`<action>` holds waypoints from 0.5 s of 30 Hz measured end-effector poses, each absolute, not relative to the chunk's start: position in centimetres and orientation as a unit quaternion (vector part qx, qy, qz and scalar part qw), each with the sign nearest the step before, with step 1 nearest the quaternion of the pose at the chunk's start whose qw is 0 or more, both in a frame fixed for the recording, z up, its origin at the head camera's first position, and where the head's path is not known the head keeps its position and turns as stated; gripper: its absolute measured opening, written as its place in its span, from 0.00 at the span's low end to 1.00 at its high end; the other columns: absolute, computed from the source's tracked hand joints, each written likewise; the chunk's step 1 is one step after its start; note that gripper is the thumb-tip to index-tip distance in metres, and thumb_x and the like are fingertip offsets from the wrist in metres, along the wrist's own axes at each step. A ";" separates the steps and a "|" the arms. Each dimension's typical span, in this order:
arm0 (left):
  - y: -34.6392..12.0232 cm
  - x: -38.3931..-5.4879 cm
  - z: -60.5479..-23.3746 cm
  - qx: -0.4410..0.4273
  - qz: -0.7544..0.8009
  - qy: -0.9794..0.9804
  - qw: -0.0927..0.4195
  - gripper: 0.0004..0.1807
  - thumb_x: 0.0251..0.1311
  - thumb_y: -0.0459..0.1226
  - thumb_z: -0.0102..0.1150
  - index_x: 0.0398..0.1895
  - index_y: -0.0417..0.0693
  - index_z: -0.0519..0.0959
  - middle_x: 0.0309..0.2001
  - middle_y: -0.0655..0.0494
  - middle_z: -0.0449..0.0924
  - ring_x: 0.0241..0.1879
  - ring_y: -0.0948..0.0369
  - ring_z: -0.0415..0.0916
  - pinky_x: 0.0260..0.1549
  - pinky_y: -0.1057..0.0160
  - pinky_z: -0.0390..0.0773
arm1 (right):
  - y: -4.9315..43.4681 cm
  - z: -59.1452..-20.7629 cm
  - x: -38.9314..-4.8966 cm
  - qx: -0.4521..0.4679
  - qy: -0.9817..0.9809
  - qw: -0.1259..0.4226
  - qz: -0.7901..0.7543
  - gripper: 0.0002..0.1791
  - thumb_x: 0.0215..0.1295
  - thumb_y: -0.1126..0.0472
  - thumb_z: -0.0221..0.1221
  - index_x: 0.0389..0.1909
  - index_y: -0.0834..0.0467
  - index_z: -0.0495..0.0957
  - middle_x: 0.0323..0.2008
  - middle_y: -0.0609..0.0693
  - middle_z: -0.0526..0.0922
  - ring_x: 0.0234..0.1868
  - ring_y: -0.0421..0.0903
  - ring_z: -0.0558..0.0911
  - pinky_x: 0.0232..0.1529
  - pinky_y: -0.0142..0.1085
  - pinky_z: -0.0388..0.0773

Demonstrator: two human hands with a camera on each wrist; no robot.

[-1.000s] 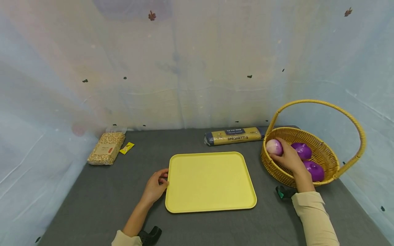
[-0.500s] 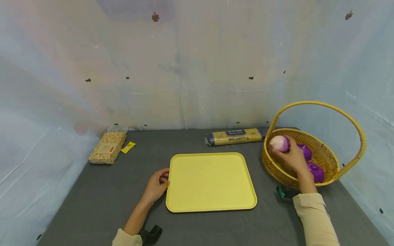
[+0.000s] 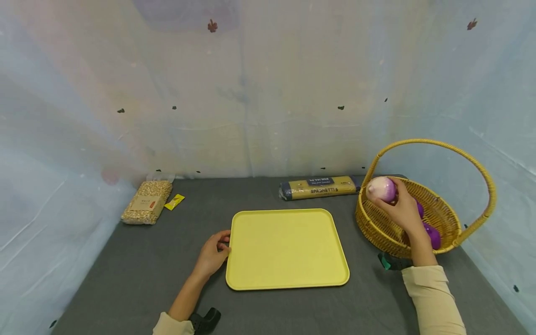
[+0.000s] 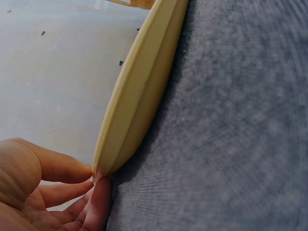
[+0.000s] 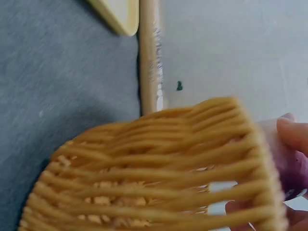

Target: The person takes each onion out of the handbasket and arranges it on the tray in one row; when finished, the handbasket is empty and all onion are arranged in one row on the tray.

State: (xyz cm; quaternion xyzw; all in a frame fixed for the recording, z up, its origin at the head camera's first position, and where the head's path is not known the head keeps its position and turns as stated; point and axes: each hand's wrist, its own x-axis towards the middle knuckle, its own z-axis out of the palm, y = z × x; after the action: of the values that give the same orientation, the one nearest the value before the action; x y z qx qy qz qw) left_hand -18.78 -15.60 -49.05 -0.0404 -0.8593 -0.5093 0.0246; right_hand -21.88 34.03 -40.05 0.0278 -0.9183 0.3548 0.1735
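Note:
My right hand (image 3: 401, 207) grips a purple-and-white onion (image 3: 381, 189) at the left rim of the wicker basket (image 3: 366, 232). In the right wrist view the basket's woven wall (image 5: 159, 163) covers part of the onion (image 5: 288, 163) and fingers. Inside the basket two more purple onions (image 3: 433, 235) show, partly behind my right hand and wrist. At the left edge of the yellow tray (image 3: 286, 249) is my left hand (image 3: 211, 253). The left wrist view shows its thumb and fingers (image 4: 65, 171) pinching the rim of the tray (image 4: 137, 96), which lies on the dark cloth.
A spaghetti packet (image 3: 320, 187) lies at the back, left of the basket. Toward the back left are a bag of pale grains (image 3: 147, 202) and a small yellow packet (image 3: 174, 202). The basket's tall handle (image 3: 435, 141) arches over it. A pale curtain (image 3: 268, 93) hangs behind the table.
My right hand has lifted the onion from inside the basket up to its rim, tilting it on the way. The left hand and tray stay in place.

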 end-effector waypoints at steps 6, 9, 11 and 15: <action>-15.7 -18.8 -49.1 -0.043 -0.513 -0.857 0.014 0.26 0.53 0.24 0.56 0.58 0.37 0.71 0.44 0.45 0.73 0.35 0.58 0.70 0.28 0.66 0.73 | 33.2 -39.0 -21.7 0.034 -0.915 0.171 0.365 0.46 0.57 0.49 0.63 0.70 0.59 0.49 0.59 0.69 0.64 0.55 0.66 0.69 0.48 0.62 0.68; -15.7 -18.8 -49.1 -0.043 -0.516 -0.856 0.014 0.26 0.52 0.24 0.56 0.58 0.37 0.71 0.44 0.45 0.73 0.35 0.58 0.70 0.27 0.67 0.73 | 32.6 -38.5 -21.6 0.050 -0.911 0.179 0.368 0.45 0.57 0.51 0.64 0.70 0.59 0.50 0.59 0.68 0.65 0.54 0.65 0.70 0.47 0.57 0.71; -15.7 -18.8 -49.1 -0.042 -0.518 -0.854 0.014 0.26 0.52 0.24 0.56 0.58 0.37 0.71 0.44 0.45 0.73 0.34 0.58 0.70 0.27 0.67 0.73 | 32.3 -38.1 -21.6 0.061 -0.907 0.185 0.374 0.45 0.56 0.53 0.64 0.70 0.59 0.51 0.59 0.67 0.65 0.54 0.63 0.71 0.46 0.44 0.75; -15.7 -18.7 -49.0 -0.040 -0.522 -0.852 0.012 0.26 0.53 0.24 0.56 0.58 0.37 0.71 0.44 0.45 0.73 0.34 0.58 0.70 0.27 0.66 0.74 | 31.5 -37.3 -21.5 0.076 -0.900 0.186 0.388 0.44 0.56 0.55 0.65 0.70 0.57 0.52 0.58 0.64 0.66 0.51 0.60 0.73 0.38 0.19 0.70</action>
State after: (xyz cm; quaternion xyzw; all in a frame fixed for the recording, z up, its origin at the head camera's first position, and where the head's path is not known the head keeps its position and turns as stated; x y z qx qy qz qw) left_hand -18.72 -15.69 -48.95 -0.0400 -0.8517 -0.5224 0.0117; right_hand -21.47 31.50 -37.33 0.0758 -0.8996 0.3878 0.1861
